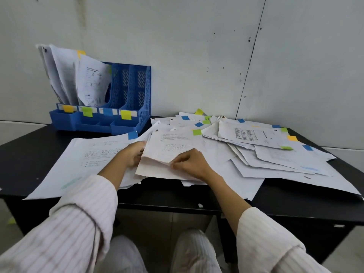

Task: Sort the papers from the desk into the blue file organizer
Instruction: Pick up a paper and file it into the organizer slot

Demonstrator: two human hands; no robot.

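Observation:
A loose heap of white papers (256, 152) with blue, green and yellow sticky tabs covers the right half of the black desk (23, 154). At its near left, my left hand (132, 154) grips the left edge of a thin bundle of sheets with a green tab (173, 148). My right hand (189, 162) pinches the bundle's near edge, lifting it slightly off the pile. The blue file organizer (130, 95) stands at the back left against the wall. Its slots carry orange, green, blue and yellow labels, and several sheets (78, 79) stand in the left slots.
A large sheet with a blue tab (86, 154) lies flat on the desk left of my hands. The grey wall (197, 56) rises directly behind the desk. My knees show below the desk's front edge (167, 205).

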